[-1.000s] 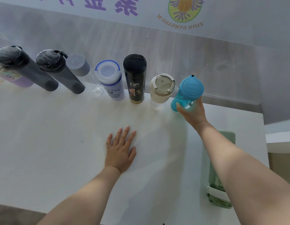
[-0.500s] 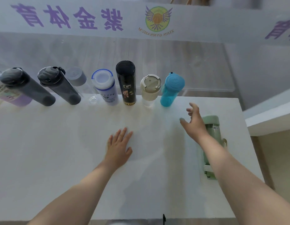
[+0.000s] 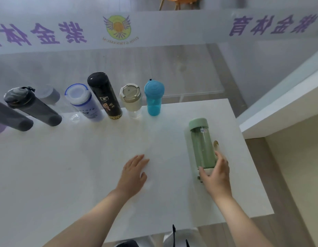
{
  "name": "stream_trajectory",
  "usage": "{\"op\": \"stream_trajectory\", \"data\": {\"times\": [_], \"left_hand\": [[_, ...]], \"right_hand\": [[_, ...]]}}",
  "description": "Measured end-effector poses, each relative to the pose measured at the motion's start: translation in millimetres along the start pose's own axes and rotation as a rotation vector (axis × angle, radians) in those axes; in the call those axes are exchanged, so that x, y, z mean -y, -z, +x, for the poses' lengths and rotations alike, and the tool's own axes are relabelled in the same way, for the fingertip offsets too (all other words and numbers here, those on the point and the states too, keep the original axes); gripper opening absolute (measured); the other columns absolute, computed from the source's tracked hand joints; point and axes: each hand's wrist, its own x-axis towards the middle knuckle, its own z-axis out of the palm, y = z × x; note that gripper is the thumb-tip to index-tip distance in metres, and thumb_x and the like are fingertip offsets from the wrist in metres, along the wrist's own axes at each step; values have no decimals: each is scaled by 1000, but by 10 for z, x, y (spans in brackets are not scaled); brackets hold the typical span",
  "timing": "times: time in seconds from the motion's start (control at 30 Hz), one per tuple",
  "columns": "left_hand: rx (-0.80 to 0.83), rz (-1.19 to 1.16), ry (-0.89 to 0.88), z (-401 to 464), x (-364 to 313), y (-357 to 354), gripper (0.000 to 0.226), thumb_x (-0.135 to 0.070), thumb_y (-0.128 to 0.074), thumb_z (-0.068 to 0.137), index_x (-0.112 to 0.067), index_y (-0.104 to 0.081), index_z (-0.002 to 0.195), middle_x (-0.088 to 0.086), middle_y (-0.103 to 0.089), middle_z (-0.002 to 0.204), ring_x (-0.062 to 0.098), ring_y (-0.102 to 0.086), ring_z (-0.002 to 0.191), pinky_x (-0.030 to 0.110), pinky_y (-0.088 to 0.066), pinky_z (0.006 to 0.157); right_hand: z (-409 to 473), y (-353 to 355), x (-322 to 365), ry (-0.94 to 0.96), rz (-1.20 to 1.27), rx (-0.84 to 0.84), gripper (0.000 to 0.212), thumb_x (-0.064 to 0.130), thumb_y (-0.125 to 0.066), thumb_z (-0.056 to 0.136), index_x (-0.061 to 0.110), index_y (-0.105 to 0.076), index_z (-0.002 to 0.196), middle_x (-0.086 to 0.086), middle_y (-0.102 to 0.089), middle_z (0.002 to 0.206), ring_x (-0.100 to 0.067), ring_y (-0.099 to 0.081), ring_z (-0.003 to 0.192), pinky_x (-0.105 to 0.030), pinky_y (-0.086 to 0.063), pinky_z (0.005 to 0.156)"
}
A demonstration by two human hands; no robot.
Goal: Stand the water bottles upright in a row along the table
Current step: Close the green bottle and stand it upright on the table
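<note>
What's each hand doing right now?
Left hand: open, flat on the table, holding nothing.
Right hand: closing around the end of the lying green bottle.

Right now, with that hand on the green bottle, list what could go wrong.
1. The right hand grips only the near end of the lying green bottle; tipped up from there, it may slip or swing.
2. The bottle lies near the table's right edge; a fumble could roll it off.
3. Carried to the row, it could knock the blue bottle into its close-set neighbours.
</note>
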Motion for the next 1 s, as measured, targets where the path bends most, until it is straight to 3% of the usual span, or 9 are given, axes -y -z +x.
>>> {"op": "stream_trajectory", "data": {"times": [0.17,0.3,0.4,0.5,0.57,0.63,0.73,0.83,1.0], "left_hand": [[23,-94,-26,130,-587,-244,54,-11,-59,83,-16,-49,136,2,-44,146,22,-35,138,32,-22,116],[158,-133,-101,339,-1063,-398,70,-17,-57,86,-24,-26,148,-2,-26,156,15,-24,143,26,-18,117],[113,51,-210,650,-1348,-437,84,-14,-57,84,-28,-9,151,1,-8,161,19,-13,146,29,-15,118],[75,423,-355,1090,-1559,-360,91,-9,-49,86,-31,12,150,2,9,162,26,2,148,38,-10,120],[89,622,-449,1374,-1691,-298,89,-7,-43,90,-31,22,147,3,19,160,29,12,147,40,-3,119],[130,767,-540,1578,-1814,-279,85,-7,-41,92,-28,22,147,5,20,160,31,16,146,41,4,117],[186,894,-586,1697,-1973,-319,82,-25,-49,95,-25,12,150,8,9,162,33,11,147,43,3,118],[170,816,-497,1670,-2110,-374,81,-42,-56,91,-25,-3,151,8,-4,161,34,0,147,44,-5,119],[49,522,-280,1509,-2224,-449,85,-46,-71,78,-28,-25,146,3,-27,155,33,-21,142,43,-27,112]], "right_hand": [[83,88,-207,-136,147,177,96,36,-78,76,17,-18,148,-7,-34,144,-24,-40,130,-34,-38,103],[160,133,-306,-150,212,291,98,39,-80,73,21,-19,148,-4,-37,141,-16,-44,125,-23,-35,97],[214,191,-386,-133,239,336,94,39,-78,73,23,-22,147,0,-39,135,-11,-46,117,-21,-36,93],[296,275,-473,-133,280,382,93,38,-77,73,24,-22,147,1,-40,135,-9,-45,114,-23,-40,93],[351,357,-555,-131,296,414,92,38,-76,73,27,-22,147,3,-40,133,-9,-47,112,-16,-42,85],[407,457,-632,-115,290,446,90,39,-74,73,30,-24,146,6,-41,130,-7,-49,106,-5,-43,69],[500,620,-749,-113,324,485,87,45,-73,68,34,-30,143,8,-47,126,-2,-54,102,-6,-46,60],[596,801,-861,-127,341,447,85,45,-75,67,33,-34,141,7,-51,127,-8,-56,106,-12,-47,70],[725,1116,-964,-70,375,244,81,25,-81,73,26,-37,140,3,-47,134,-13,-51,116,-25,-46,90]]}}
